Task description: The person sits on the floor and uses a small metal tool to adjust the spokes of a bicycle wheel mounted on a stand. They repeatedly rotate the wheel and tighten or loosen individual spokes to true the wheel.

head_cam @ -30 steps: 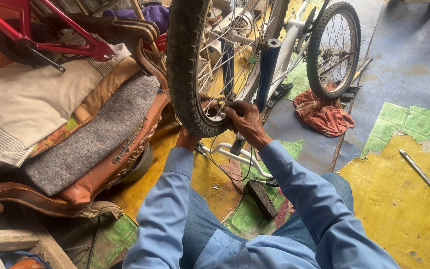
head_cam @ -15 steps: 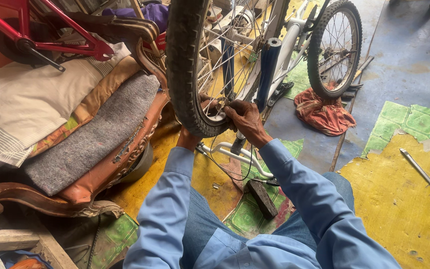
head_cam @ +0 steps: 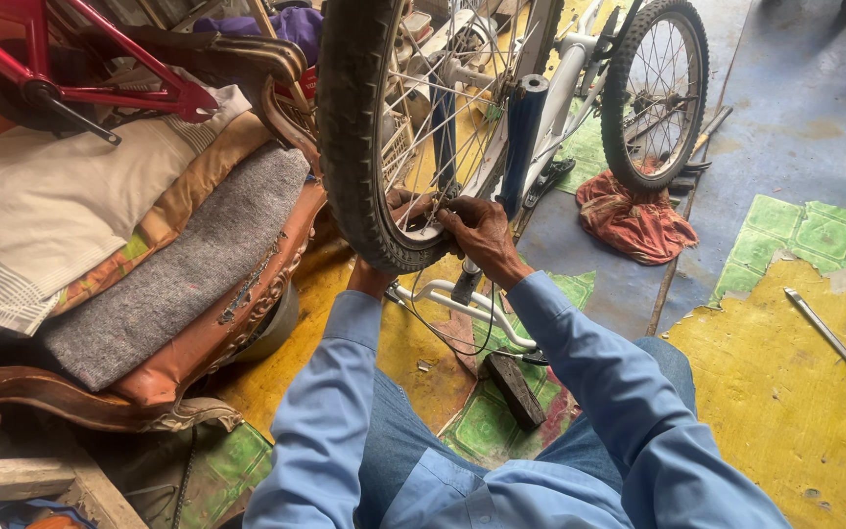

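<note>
An upturned white bicycle stands in front of me, its near wheel with a black tyre [head_cam: 356, 127] and silver spokes. My right hand [head_cam: 477, 230] pinches something small at the inner rim near the bottom of that wheel. My left hand [head_cam: 394, 220] is mostly hidden behind the tyre, its fingers showing at the same spot on the rim. What the fingers grip is too small to make out. Both arms wear blue sleeves. The far wheel [head_cam: 653, 93] rests above a red rag [head_cam: 634, 220].
A worn wooden chair with stacked cushions [head_cam: 119, 245] sits at the left, a red bicycle frame [head_cam: 70, 69] above it. A blue pump tube [head_cam: 523, 137] stands behind the wheel. A metal rod [head_cam: 824, 331] lies on the yellow floor at right, a dark block [head_cam: 516, 389] by my knees.
</note>
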